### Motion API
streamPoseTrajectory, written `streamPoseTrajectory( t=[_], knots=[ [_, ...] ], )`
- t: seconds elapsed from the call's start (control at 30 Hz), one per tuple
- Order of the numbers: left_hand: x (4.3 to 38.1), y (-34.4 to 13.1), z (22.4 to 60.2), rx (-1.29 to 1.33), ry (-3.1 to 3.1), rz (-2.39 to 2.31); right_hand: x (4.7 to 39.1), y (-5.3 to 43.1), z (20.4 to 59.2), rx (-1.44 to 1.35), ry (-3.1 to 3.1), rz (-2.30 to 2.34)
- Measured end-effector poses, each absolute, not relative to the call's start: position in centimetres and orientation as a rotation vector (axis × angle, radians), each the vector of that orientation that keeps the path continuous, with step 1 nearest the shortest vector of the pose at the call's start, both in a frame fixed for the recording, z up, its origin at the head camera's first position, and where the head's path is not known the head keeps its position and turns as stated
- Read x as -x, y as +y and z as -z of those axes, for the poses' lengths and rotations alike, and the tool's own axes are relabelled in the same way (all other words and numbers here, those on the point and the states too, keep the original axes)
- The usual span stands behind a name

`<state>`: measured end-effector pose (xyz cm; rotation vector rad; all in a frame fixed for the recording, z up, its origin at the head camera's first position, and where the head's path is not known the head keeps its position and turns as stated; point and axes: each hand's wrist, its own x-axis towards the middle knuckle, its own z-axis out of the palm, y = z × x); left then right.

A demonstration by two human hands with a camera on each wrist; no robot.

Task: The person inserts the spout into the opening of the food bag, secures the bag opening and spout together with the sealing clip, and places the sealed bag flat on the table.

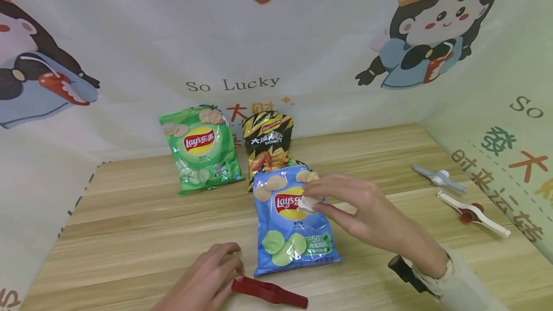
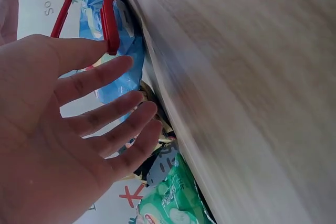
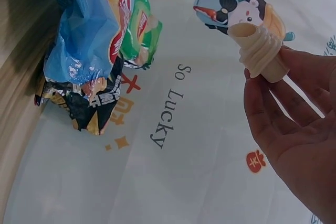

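My left hand (image 1: pixel 209 275) is low at the front, pinching one end of a red bag clip (image 1: pixel 270 293) between thumb and index finger; the other fingers are spread loosely. In the left wrist view the red clip (image 2: pixel 110 19) points away from the hand, its arms apart, overlapping the blue bag. My right hand (image 1: pixel 363 205) pinches a small white threaded tube (image 3: pixel 260 51) by one end with the fingertips. In the head view that hand and tube overlap the upper right of a blue Lay's chip bag (image 1: pixel 281 229). The tube's other end is a round hollow opening.
Behind the blue bag stands a black and yellow Lay's bag (image 1: pixel 268 143), with a green Lay's bag (image 1: pixel 200 150) to its left. A grey-blue clip (image 1: pixel 438 177) and a white clip with a red middle (image 1: pixel 473 214) lie at the right. A printed cloth (image 1: pixel 181 47) hangs behind.
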<state>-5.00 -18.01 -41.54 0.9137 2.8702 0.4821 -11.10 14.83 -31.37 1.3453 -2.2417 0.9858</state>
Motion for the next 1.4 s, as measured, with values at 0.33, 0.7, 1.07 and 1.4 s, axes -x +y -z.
streamPoseTrajectory(
  t=[0.33, 0.7, 1.07, 1.4],
  knots=[
    [5.7, -19.1, 41.7, -0.845, 2.868, -0.466, 11.4, 15.0, 31.1, -1.332, -2.262, -0.956],
    [6.2, -18.5, 40.0, -0.725, 3.029, -0.443, 11.5, 15.3, 31.4, -1.295, -2.301, -0.941],
    [8.9, -17.3, 37.4, -0.876, 3.204, -0.486, 12.5, 15.7, 31.4, -1.287, -2.258, -0.944],
    [11.5, -15.1, 35.7, -0.998, 3.158, -0.658, 14.8, 16.0, 31.2, -1.170, -2.326, -0.911]
  ],
)
